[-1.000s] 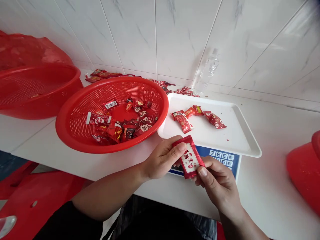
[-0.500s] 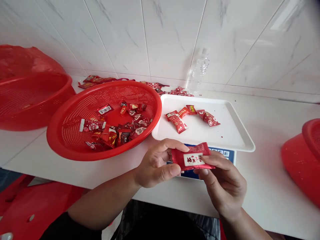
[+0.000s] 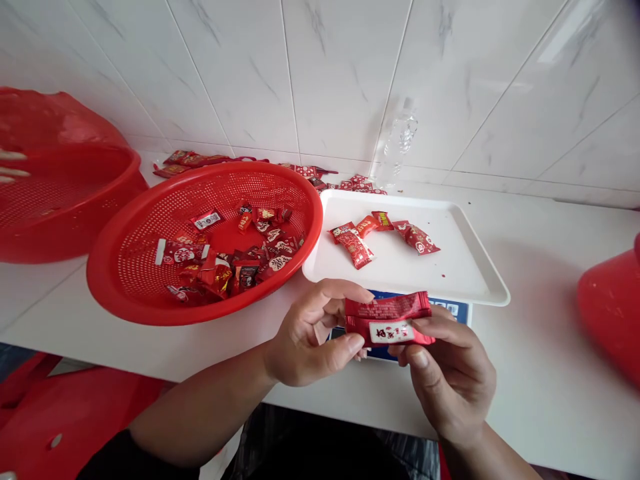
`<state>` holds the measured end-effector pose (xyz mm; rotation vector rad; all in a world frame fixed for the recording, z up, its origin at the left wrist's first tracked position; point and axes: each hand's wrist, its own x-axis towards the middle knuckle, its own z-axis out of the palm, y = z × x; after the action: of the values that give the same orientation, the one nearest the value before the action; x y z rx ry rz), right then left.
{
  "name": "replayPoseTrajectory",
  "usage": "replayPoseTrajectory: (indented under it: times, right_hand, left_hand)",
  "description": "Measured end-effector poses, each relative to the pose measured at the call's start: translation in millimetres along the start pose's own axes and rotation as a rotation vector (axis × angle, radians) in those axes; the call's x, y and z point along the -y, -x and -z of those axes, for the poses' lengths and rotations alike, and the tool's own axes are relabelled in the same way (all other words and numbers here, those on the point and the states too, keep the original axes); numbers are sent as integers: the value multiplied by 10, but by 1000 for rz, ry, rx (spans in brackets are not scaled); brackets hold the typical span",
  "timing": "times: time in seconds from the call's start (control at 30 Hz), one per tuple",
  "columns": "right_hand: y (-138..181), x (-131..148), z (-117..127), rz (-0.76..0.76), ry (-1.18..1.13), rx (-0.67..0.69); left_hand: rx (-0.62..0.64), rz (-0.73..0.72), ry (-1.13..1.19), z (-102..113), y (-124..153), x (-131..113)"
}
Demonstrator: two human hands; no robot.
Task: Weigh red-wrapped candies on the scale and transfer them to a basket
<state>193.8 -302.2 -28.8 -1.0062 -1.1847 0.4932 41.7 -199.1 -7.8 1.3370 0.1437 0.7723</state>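
The red packet (image 3: pixel 387 320) lies level just in front of the white tray's (image 3: pixel 465 267) near edge, over the scale (image 3: pixel 453 308), held between 2 hands. The left hand (image 3: pixel 310 337) pinches its left end, thumb below and forefinger curled above. The right hand (image 3: pixel 447 377) clamps its right end, thumb on the lower front edge and fingers behind. A few wrapped sweets (image 3: pixel 357 247) lie on the tray.

Both hands, left hand (image 3: pixel 310 333) and right hand (image 3: pixel 447 373), hold a red packet (image 3: pixel 387 320) above the table (image 3: pixel 540 373), near the white tray (image 3: pixel 465 267) and red basket (image 3: pixel 140 267).
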Motion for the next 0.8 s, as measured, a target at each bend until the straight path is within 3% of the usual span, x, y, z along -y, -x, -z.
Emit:
replayPoseTrajectory:
  times: [0.17, 0.4, 0.5, 0.67, 0.8]
  right_hand:
    - [-10, -4, 16, -26, 51, -24]
    - [-103, 40, -15, -225, -40, -16]
    - [-138, 36, -29, -278, -168, 14]
    - [-136, -13, -27, -361, -375, 89]
    - [-121, -29, -37, -393, -410, 108]
  left_hand:
    - [51, 55, -31, 6, -47, -16]
    - [136, 255, 65, -30, -90, -2]
    - [118, 186, 67, -45, -71, 21]
    - [-23, -18, 19, -50, -75, 44]
    - [-70, -116, -44, -37, -65, 55]
